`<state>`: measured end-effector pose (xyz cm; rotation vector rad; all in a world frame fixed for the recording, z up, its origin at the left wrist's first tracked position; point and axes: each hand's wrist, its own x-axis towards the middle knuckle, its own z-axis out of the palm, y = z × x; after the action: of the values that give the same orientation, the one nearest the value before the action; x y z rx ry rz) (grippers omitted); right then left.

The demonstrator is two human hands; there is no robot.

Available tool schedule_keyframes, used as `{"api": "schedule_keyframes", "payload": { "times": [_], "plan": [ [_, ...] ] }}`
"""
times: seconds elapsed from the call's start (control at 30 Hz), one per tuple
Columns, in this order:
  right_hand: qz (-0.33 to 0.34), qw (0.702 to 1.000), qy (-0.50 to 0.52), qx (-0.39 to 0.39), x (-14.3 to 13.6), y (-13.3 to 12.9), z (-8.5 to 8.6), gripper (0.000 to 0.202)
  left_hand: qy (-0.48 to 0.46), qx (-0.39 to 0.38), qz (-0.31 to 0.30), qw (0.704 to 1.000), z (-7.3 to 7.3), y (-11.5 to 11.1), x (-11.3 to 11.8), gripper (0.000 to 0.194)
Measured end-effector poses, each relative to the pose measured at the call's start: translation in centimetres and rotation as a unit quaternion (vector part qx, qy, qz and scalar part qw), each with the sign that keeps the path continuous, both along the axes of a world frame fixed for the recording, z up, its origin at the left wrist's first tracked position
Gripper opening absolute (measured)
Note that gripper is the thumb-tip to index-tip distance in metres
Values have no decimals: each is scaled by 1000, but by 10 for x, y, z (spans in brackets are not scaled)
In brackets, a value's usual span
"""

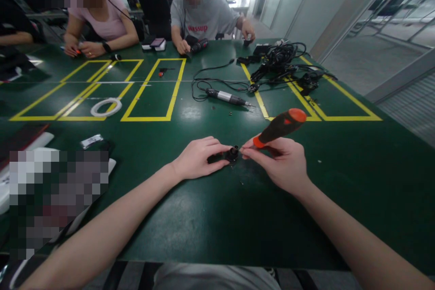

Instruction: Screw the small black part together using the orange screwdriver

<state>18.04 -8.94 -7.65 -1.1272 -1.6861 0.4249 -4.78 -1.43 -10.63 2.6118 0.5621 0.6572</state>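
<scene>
A small black part (233, 154) with a short upright cylinder on it stands on the green table (190, 222) in front of me. My left hand (200, 156) grips it from the left between thumb and fingers. My right hand (282, 158) is just to its right, with thumb and index finger pinched close to the part. Resting in that hand is a screwdriver (280, 128) with a black and orange handle, its butt end tilted up and right. Whether the pinched fingertips also hold something tiny, I cannot tell.
An electric screwdriver (226, 97) with its cord lies beyond my hands. Tangled black cables (282, 61) are heaped at the back right. A white ring (106, 107) lies on the left amid yellow tape outlines. Across the table, a person in grey (207, 16) and one in pink (108, 18) handle things.
</scene>
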Motion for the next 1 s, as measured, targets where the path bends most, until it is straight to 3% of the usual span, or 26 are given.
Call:
{"api": "schedule_keyframes", "payload": {
  "times": [0.37, 1.0],
  "plan": [
    [-14, 1000, 9, 17, -5, 0, -3, 33, -15, 24, -6, 1000, -2, 0, 1, 28],
    [-41, 999, 24, 13, -13, -1, -4, 38, -4, 11, 2, 1000, 3, -2, 2, 35]
  ]
}}
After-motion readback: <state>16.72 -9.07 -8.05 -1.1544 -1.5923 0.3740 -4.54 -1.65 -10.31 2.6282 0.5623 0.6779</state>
